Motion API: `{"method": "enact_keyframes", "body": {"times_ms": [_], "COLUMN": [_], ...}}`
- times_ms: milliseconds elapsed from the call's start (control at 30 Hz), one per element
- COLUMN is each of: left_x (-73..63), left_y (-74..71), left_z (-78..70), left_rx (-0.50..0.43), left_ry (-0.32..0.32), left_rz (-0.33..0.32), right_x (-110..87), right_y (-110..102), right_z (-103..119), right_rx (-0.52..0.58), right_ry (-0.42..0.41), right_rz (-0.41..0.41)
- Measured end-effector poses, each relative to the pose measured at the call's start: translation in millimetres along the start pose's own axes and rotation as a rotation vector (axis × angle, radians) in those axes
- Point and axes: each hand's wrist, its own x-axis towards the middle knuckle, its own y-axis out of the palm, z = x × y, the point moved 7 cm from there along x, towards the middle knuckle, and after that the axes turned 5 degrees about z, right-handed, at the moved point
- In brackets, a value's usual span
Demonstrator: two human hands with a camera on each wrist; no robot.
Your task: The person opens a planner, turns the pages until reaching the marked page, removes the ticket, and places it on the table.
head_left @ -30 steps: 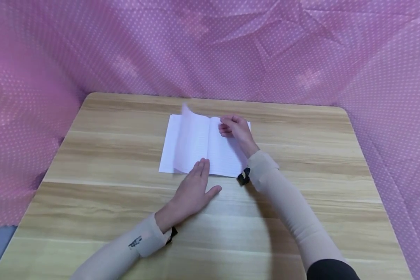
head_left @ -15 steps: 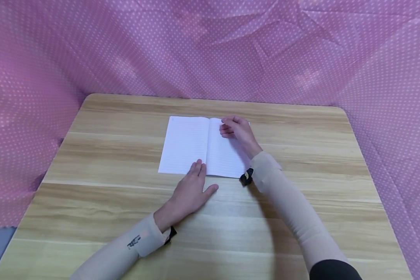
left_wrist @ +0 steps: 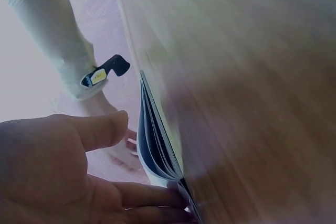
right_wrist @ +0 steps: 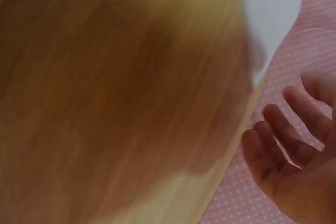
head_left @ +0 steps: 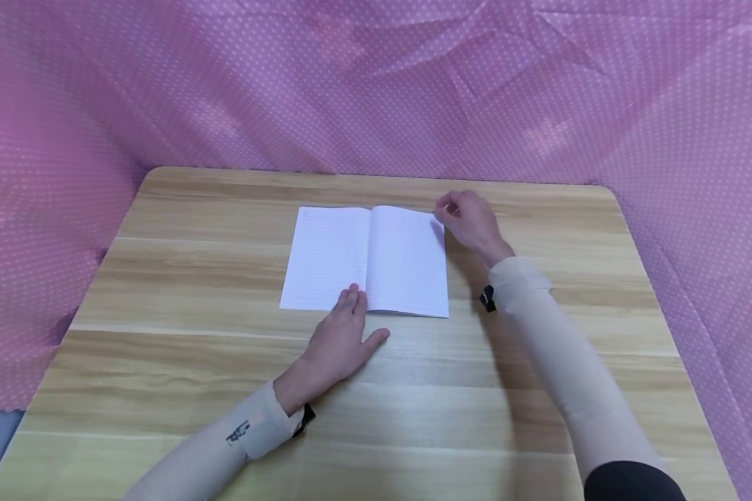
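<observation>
An open notebook [head_left: 407, 261] with lined white pages lies flat on the wooden table, its right-hand leaves bulging slightly near the spine. My left hand [head_left: 335, 341] rests its straight fingers on the lower edge of the left page by the spine, thumb spread to the right. In the left wrist view, several leaves of the notebook [left_wrist: 152, 135] fan apart beyond the fingertips. Beside the top right corner of the notebook is my right hand [head_left: 473, 221], fingers loosely bent. The right wrist view shows nothing within the right hand [right_wrist: 299, 156], close to the page corner [right_wrist: 273, 19].
The wood-grain table [head_left: 225, 390] extends around the notebook on every side. A pink dotted cloth [head_left: 376, 90] hangs behind the table and along both sides. Black wrist straps [head_left: 487, 298] show at the sleeve cuffs.
A lifted leaf has come down flat on the left side. My right hand has moved from over the right page to its top right corner. My left hand has barely shifted.
</observation>
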Motion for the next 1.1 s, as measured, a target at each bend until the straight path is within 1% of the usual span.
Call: {"method": "enact_keyframes", "body": {"times_ms": [100,167,233,467,633,800,933,1100], "left_x": [-0.1,-0.1,0.1,-0.3,-0.6,0.3,1.2,2.4], "left_y": [-0.3,-0.6,-0.8,-1.4,-2.0,-1.8,-2.7,-2.2], "left_z": [1.4,1.8,1.9,1.9,2.6,3.9,4.0,3.7], "left_rx": [0.005,0.007,0.001,-0.018,-0.018,-0.027,-0.022,-0.009], "left_ry": [-0.002,0.003,0.006,-0.007,-0.015,-0.022,-0.025,-0.028], "left_rz": [0.004,0.003,0.005,0.022,0.032,0.041,0.041,0.048], "right_x": [1.6,2.4,2.9,3.6,5.6,7.3,7.3,3.3], "right_y": [5.5,9.7,12.6,12.8,9.0,7.5,3.2,-5.2], "right_z": [-2.2,-3.4,-4.2,-5.7,-3.3,-2.7,0.2,4.4], "right_rx": [-0.136,-0.180,-0.193,-0.136,-0.090,-0.062,-0.051,-0.047], "right_ry": [-0.046,-0.070,-0.082,-0.042,-0.041,-0.025,-0.055,-0.145], "right_rz": [0.059,0.072,0.067,0.020,-0.035,-0.060,-0.103,-0.217]}}
